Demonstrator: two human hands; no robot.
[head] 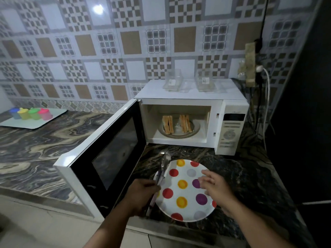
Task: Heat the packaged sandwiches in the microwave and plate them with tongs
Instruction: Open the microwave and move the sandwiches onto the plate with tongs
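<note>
A white microwave (231,108) stands on the marble counter with its door (107,153) swung wide open to the left. Two sandwiches stand upright on its glass turntable: the left sandwich (167,124) and the right sandwich (185,123). In front of it lies a white plate (186,192) with coloured dots, with no food on it. Metal tongs (163,167) rest along the plate's left edge, and my left hand (141,196) grips their handle. My right hand (215,186) hovers over the plate's right side with fingers apart.
Two clear plastic sandwich packages (172,81) (205,81) sit open on top of the microwave. A tray (35,122) with several coloured cups is at the far left. Cables and a plug strip (250,65) hang at the right, beside a dark wall.
</note>
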